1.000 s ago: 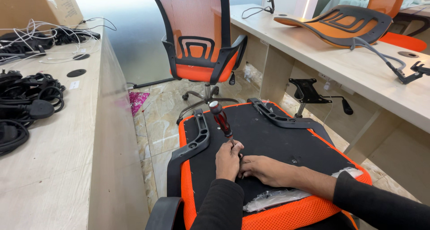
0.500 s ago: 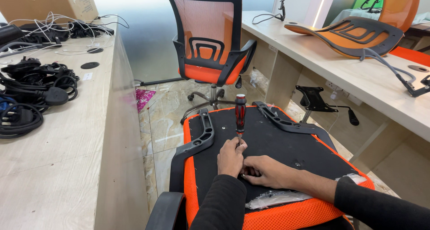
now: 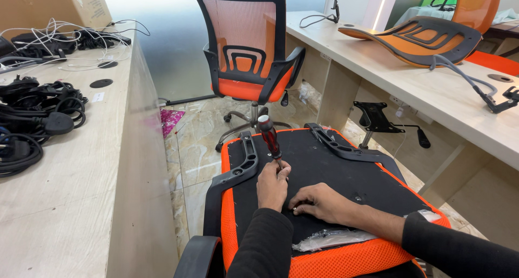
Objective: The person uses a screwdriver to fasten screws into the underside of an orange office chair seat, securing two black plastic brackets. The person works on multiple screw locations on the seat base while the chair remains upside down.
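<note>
**Screwdriver on the upturned seat**

I see my right hand (image 3: pixel 324 203) resting flat and open on the black underside of the orange seat (image 3: pixel 346 175). Just beside it, my left hand (image 3: pixel 273 185) is closed around the red-black screwdriver (image 3: pixel 269 137), tip down on the seat. Further away stands an assembled orange chair (image 3: pixel 248 61), and cables (image 3: pixel 32 116) lie on the left worktop (image 3: pixel 70 191).

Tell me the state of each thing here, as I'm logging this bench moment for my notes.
Screwdriver: tilted, tip down on the seat, held by left hand.
Right hand: flat on seat underside, holding nothing visible.
Upturned seat: underside up, two armrests fitted.
Assembled chair: upright on floor.
Chair backrest: lying on desk, unattached.
Cables: coiled on left desk.
Plastic bag: crumpled on seat.
</note>
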